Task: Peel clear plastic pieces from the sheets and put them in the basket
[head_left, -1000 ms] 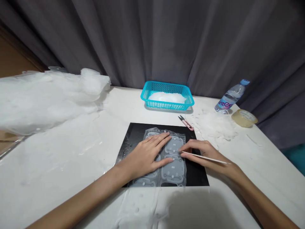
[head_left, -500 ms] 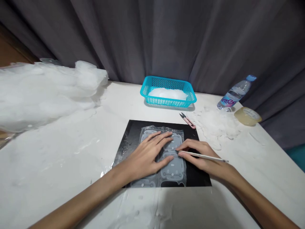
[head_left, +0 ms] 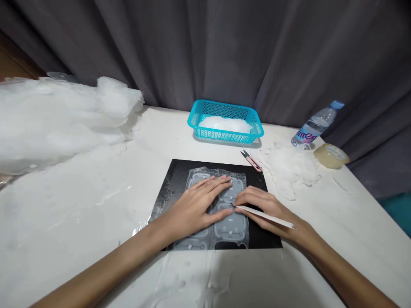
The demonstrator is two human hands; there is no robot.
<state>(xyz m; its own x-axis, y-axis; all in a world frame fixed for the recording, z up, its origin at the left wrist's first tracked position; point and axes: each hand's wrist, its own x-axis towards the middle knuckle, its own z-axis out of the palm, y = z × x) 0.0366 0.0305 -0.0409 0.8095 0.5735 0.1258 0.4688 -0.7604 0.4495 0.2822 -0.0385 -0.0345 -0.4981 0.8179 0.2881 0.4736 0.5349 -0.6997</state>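
A translucent sheet [head_left: 231, 224] with moulded rounded-rectangle shapes lies on a black mat [head_left: 266, 240], running over the mat's near edge onto the table. My left hand [head_left: 204, 203] presses flat on the sheet with fingers stretched out, covering some of the shapes. Pinched in my right hand [head_left: 261, 205] is a slim white pen-shaped tool [head_left: 268, 216]. Its dark tip meets the sheet around the gap between two right-hand shapes, close to my left thumb; the exact kind of tip is too small to tell. One cut-out opening [head_left: 229, 245] shows black at the sheet's near end.
Pink-handled thread snips [head_left: 252, 161] lie at the mat's far right corner. Behind stands a blue basket [head_left: 228, 136] holding white pieces. Translucent scraps [head_left: 289, 164], a water bottle [head_left: 316, 126] and a tape roll [head_left: 331, 156] are rightward. A large whitish heap [head_left: 64, 119] fills the left.
The tool has swung so that its rear end points lower and nearer my wrist. My right hand has shifted slightly left. The left hand stays pressed on the sheet.
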